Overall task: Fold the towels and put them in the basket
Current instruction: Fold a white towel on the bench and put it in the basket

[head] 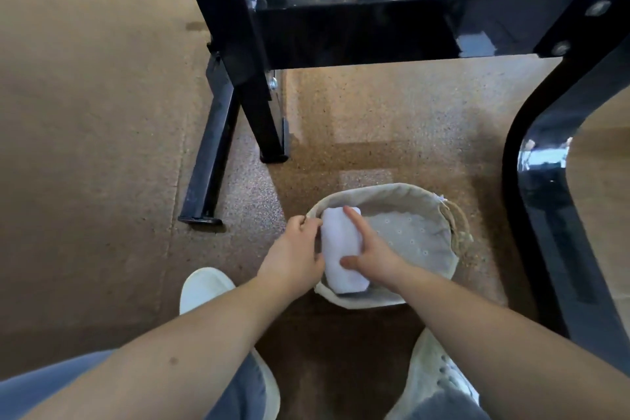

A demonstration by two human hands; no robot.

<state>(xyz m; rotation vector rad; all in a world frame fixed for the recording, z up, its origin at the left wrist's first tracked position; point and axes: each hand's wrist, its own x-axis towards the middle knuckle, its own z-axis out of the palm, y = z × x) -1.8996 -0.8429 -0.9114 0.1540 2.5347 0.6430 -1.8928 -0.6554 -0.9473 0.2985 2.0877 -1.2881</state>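
A: What sits nearest the lens?

B: Two bare forearms (177, 348) over jeans (51, 389), reaching down and forward. A white shoe (204, 286) shows beside the left arm, and a pale shoe (433, 368) shows under the right.

A: And the hands?

B: Both meet at a basket (385, 193) standing on the floor (85, 147) just ahead of the feet. The left hand (296, 249) curls its fingers round the left edge of a towel (341, 242), right at the basket's left rim, with the thumb touching the cloth. The right hand (375, 257) lies flat on the towel, index finger straight along the top and thumb spread across the near end. Its other fingers are hidden.

A: Where is the towel?

B: Inside the basket, folded into a white oblong. It lies along the left wall, running from the near rim towards the far one. The lining to its right is a pale, dotted cloth.

A: Anything else in shot?

B: A woven handle (456, 225) on the basket's right side. A glossy black frame (375, 27) crosses the top, with its legs planted on the speckled brown floor to the left and right of the basket.
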